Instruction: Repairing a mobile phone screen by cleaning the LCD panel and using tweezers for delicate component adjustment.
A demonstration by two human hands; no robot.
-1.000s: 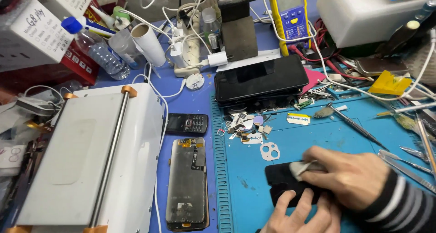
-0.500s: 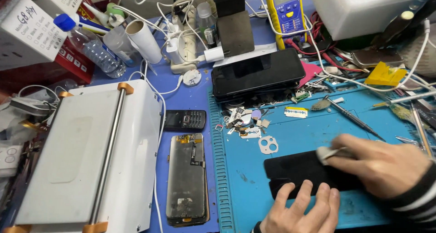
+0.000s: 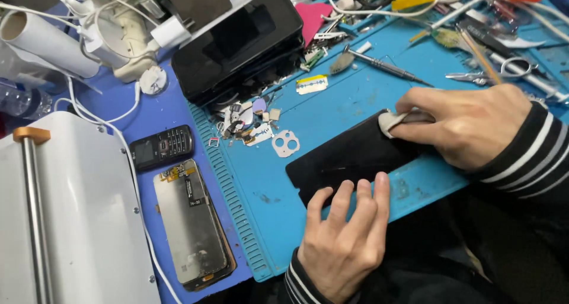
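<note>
Right hand (image 3: 468, 123) pinches a small grey wiping cloth (image 3: 391, 121) against the flat black glass phone panel (image 3: 355, 156); left hand (image 3: 344, 233), fingers spread, pins the panel's near edge. Uneven pressure could likely crack the panel or slide it off the blue silicone work mat (image 3: 332, 102).

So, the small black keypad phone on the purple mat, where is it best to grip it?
Grip the keypad phone across its two long edges, coming from above. It lies flat, face up, apart from the opened phone beside it, and its narrow width should fit between thumb and fingers.
</note>
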